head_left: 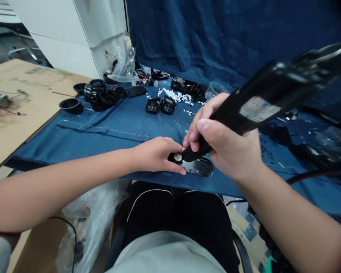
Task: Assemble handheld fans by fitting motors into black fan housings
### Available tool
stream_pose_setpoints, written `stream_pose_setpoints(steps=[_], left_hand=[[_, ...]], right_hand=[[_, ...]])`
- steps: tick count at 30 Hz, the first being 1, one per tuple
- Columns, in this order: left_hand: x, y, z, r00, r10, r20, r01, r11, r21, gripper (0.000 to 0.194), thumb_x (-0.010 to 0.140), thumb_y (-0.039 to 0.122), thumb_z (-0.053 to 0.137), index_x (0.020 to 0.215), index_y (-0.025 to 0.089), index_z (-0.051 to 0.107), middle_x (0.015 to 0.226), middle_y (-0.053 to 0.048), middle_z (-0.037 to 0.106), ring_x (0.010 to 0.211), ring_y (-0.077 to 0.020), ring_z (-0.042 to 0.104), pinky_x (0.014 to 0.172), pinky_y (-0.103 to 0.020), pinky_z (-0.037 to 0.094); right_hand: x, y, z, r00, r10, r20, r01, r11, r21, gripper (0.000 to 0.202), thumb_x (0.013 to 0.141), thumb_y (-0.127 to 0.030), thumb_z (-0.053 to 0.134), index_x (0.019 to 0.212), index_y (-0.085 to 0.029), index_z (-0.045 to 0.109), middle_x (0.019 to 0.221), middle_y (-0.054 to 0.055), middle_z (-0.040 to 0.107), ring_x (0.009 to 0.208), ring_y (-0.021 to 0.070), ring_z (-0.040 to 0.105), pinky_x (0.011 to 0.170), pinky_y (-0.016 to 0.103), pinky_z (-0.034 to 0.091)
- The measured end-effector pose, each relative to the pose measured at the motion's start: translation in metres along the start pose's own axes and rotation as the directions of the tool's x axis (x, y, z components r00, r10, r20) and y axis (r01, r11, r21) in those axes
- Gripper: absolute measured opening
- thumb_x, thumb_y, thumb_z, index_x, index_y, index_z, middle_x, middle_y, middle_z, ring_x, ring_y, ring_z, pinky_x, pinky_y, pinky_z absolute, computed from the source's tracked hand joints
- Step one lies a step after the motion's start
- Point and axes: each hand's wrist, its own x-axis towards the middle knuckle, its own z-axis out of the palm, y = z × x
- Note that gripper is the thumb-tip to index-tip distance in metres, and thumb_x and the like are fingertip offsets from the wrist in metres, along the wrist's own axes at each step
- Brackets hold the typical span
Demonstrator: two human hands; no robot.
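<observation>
Left hand: grip pinching left end of case. Right hand: grip wrapped round tool, lower end over case. White bits beyond case.

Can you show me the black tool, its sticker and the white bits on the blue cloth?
Black tool (233,115): head view, on its dark body.
Sticker (258,109): head view, middle of its face.
White bits (177,95): head view, thickest part of the scatter.

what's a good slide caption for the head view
Left hand grips a black casing on blue cloth while the right hand holds a black handheld tool over it.
</observation>
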Motion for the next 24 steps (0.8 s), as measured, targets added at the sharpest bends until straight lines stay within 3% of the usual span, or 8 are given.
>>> stream_pose_setpoints(steps=[4,6,8,11,12,15,18,24], left_hand=[[-0.002,0.004,-0.003,1.0,-0.029,0.007,0.029,0.999,0.038,0.055,0.088,0.055,0.095,0.131,0.023,0.081,0.109,-0.006,0.082,0.102,-0.0235,0.073,0.096,-0.032,0.052],[-0.003,0.005,-0.004,0.999,-0.047,0.01,0.047,0.997,0.061,0.066,0.087,0.056,0.096,0.143,0.025,0.078,0.117,-0.008,0.083,0.105,-0.0238,0.074,0.1,-0.033,0.053],[-0.005,0.007,-0.005,0.998,-0.069,0.009,0.068,0.993,0.091,0.071,0.089,0.058,0.094,0.149,0.026,0.075,0.121,-0.009,0.083,0.107,-0.0255,0.074,0.101,-0.035,0.054],[-0.007,0.011,-0.007,0.995,-0.101,0.013,0.098,0.984,0.149,0.069,0.094,0.063,0.087,0.152,0.03,0.072,0.123,-0.009,0.083,0.11,-0.0281,0.074,0.103,-0.039,0.054],[-0.008,0.013,-0.008,0.994,-0.109,0.017,0.104,0.98,0.171,0.067,0.095,0.064,0.084,0.152,0.031,0.072,0.126,-0.008,0.083,0.112,-0.0288,0.074,0.105,-0.04,0.054],[-0.01,0.019,-0.009,0.991,-0.135,0.014,0.127,0.959,0.252,0.076,0.095,0.069,0.081,0.159,0.031,0.066,0.127,-0.009,0.081,0.116,-0.0329,0.073,0.106,-0.045,0.052],[-0.012,0.023,-0.006,0.986,-0.165,-0.008,0.157,0.925,0.345,0.094,0.09,0.07,0.084,0.167,0.024,0.056,0.118,-0.013,0.079,0.111,-0.0388,0.071,0.102,-0.051,0.053],[-0.008,0.026,0.0,0.987,-0.159,-0.022,0.152,0.88,0.451,0.082,0.092,0.052,0.081,0.164,0.025,0.052,0.114,-0.012,0.078,0.107,-0.039,0.073,0.099,-0.053,0.057]], right_hand=[[-0.004,-0.031,-0.008,0.982,-0.093,-0.163,0.092,0.996,-0.008,0.009,0.094,-0.023,0.078,0.09,-0.022,0.069,0.084,-0.001,0.067,0.06,0.0141,0.063,0.065,0.036,0.062],[-0.01,-0.051,-0.019,0.906,-0.189,-0.379,0.169,0.982,-0.087,0.009,0.091,-0.026,0.076,0.086,-0.023,0.07,0.084,0.001,0.063,0.066,0.0161,0.062,0.065,0.036,0.061],[-0.018,-0.063,-0.037,0.717,-0.293,-0.633,0.212,0.956,-0.202,0.016,0.097,-0.034,0.069,0.083,-0.024,0.07,0.088,0.004,0.061,0.076,0.0179,0.063,0.067,0.034,0.06],[-0.037,-0.052,-0.072,0.351,-0.303,-0.886,0.197,0.949,-0.246,0.026,0.108,-0.046,0.061,0.09,-0.027,0.064,0.09,0.002,0.06,0.077,0.0149,0.061,0.06,0.025,0.054],[-0.044,-0.042,-0.083,0.312,-0.229,-0.922,0.167,0.969,-0.184,0.027,0.107,-0.051,0.064,0.095,-0.026,0.063,0.089,0.001,0.059,0.074,0.0147,0.06,0.054,0.025,0.05],[-0.063,-0.004,-0.109,0.23,-0.022,-0.973,0.123,0.992,0.006,0.044,0.102,-0.065,0.071,0.104,-0.022,0.06,0.087,-0.001,0.059,0.066,0.0117,0.057,0.05,0.022,0.049],[-0.077,0.029,-0.119,0.177,0.168,-0.97,0.139,0.971,0.194,0.048,0.108,-0.066,0.063,0.108,-0.017,0.06,0.083,-0.002,0.058,0.066,0.0093,0.057,0.061,0.023,0.058],[-0.085,0.056,-0.122,0.084,0.343,-0.936,0.219,0.91,0.353,0.05,0.115,-0.058,0.059,0.131,-0.011,0.065,0.107,0.006,0.068,0.095,0.014,0.07,0.089,0.033,0.067]])
